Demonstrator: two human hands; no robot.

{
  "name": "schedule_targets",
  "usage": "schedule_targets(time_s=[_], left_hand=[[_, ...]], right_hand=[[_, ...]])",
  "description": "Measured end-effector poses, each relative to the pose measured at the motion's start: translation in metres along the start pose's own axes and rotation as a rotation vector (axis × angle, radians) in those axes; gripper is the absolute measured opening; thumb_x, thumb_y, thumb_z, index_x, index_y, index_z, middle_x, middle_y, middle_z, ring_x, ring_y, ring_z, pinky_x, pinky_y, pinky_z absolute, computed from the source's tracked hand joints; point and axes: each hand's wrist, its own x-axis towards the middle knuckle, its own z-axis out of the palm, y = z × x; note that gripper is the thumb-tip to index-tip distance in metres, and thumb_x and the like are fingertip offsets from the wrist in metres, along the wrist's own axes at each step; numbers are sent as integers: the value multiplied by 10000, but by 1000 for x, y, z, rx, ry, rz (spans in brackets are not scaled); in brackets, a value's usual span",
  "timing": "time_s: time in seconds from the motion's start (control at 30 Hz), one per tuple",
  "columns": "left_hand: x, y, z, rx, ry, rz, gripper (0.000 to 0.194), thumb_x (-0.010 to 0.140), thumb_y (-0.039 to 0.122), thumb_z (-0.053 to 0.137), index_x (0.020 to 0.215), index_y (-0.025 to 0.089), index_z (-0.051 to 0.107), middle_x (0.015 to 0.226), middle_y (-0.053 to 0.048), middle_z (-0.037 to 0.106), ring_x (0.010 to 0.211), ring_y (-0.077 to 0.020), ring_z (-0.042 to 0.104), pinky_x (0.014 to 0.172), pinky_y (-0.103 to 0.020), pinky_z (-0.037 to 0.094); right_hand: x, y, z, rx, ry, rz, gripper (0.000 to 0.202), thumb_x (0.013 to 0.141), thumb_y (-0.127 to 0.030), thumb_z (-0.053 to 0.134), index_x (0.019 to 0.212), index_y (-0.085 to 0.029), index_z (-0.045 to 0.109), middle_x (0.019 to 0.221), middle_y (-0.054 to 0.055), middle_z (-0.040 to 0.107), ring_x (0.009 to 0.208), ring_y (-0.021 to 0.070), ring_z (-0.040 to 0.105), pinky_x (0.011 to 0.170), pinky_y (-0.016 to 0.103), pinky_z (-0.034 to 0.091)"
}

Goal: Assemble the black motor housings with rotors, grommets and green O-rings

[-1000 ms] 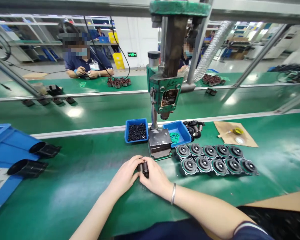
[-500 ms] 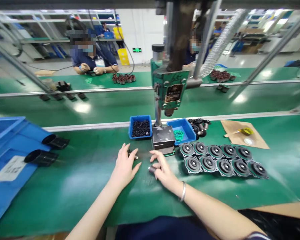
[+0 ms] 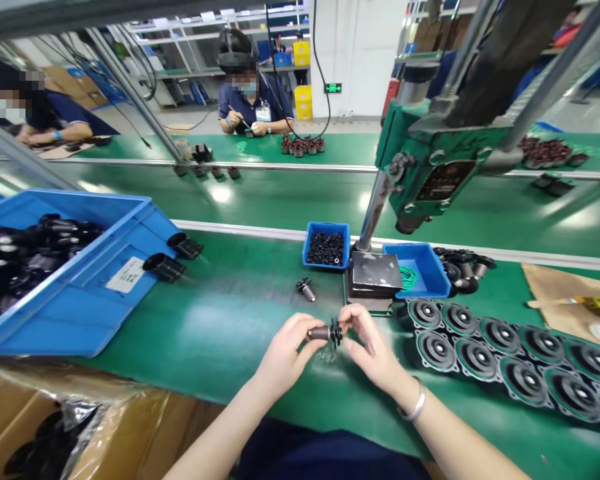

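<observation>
At the left, a blue crate point(image 3: 70, 313) of dark parts point(image 3: 35, 253) now shows its contents, the view having swung that way over the last half second; two black tubes point(image 3: 165, 267) lie against its right side. Right of them is bare green bench point(image 3: 230, 313). The left hand point(image 3: 285, 348) has moved off a loose finned part point(image 3: 307, 289), which now lies uncovered on the bench, and its fingers pinch the brown cylinder of the held part point(image 3: 319, 333). That part lies roughly level between the two hands, in front of the loose one, its dark disc end to the right. Beyond stands a small blue tray point(image 3: 329, 267) of black rings point(image 3: 325, 248). The right hand point(image 3: 375, 353), which held a cylinder alone half a second ago, has its fingers curled around the disc end; whether they grip it, I cannot tell. So the work seems now to be on this part, with the other put aside. Farther right come the press block point(image 3: 377, 270), a second blue tray point(image 3: 425, 260) with green rings point(image 3: 408, 277), a heap of dark parts point(image 3: 465, 270) and two rows of round housings point(image 3: 480, 358).
</observation>
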Motion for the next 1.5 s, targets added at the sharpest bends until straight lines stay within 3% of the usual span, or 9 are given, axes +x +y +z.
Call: schedule_targets(time_s=[0.2, 0.63, 0.77, 0.87, 0.93, 1.1, 1.2, 1.37, 1.5], left_hand=[[-2, 4, -8, -35, -38, -69, 168, 903, 218, 609, 1068, 204, 630, 1003, -51, 672, 943, -173, 642, 847, -286, 530], [8, 9, -10, 6, -102, -3, 169, 883, 213, 630, 1047, 186, 660, 931, -63, 696, 866, -183, 656, 777, -276, 527], [42, 3, -24, 17, -241, 34, 138, 890, 271, 632, 993, 203, 694, 926, -39, 724, 871, -171, 670, 806, -267, 523], [91, -8, -31, 215, -108, 46, 163, 936, 243, 550, 998, 192, 691, 992, -55, 722, 943, -183, 664, 879, -303, 508], [127, -18, -25, 401, -46, 15, 186, 939, 184, 518, 1024, 164, 683, 1033, -85, 712, 989, -207, 656, 920, -342, 497], [193, -38, 8, 532, -208, -6, 124, 858, 83, 597, 914, 117, 702, 984, -124, 697, 962, -236, 661, 904, -366, 512], [206, -42, 19, 579, -279, -45, 96, 894, 155, 599, 921, 108, 677, 991, -109, 678, 948, -215, 653, 884, -395, 528], [207, -40, 24, 562, -297, -141, 307, 926, 339, 591, 1165, 146, 593, 1175, -90, 623, 1016, -208, 631, 872, -422, 546], [207, -37, 22, 417, -195, -212, 166, 905, 185, 604, 1032, 87, 646, 1090, -140, 660, 1018, -233, 644, 924, -427, 513]], right_hand=[[1, -4, 8, -72, -36, -72, 279, 778, -80, 516, 995, -227, 420, 1020, 28, 422, 929, 118, 496, 842, 233, 460], [3, -1, 3, -176, -40, -103, 325, 692, -9, 478, 939, -219, 450, 978, 31, 461, 911, 136, 490, 778, 227, 438], [5, 4, 7, -62, 42, -31, 280, 684, -20, 445, 883, -215, 417, 907, 10, 426, 802, 110, 456, 687, 194, 396], [5, 7, 9, -44, 53, -29, 271, 668, -28, 445, 868, -209, 410, 905, 12, 424, 815, 114, 453, 688, 191, 387], [5, 8, 10, -67, 46, -26, 266, 660, -29, 450, 857, -204, 414, 899, 12, 428, 810, 113, 454, 683, 189, 385], [3, 9, 12, -128, 31, -28, 260, 660, -21, 458, 844, -200, 417, 872, 5, 438, 753, 102, 456, 639, 179, 382], [2, 8, 12, -174, 33, -63, 258, 659, -15, 463, 833, -200, 421, 863, 3, 448, 731, 99, 456, 623, 177, 383], [0, 10, 12, -211, 16, -102, 247, 676, -16, 462, 831, -205, 425, 841, 4, 452, 719, 106, 470, 622, 181, 405], [-2, 15, 10, -229, 14, -141, 228, 710, -43, 476, 860, -210, 435, 865, 17, 483, 748, 117, 514, 645, 187, 439]])
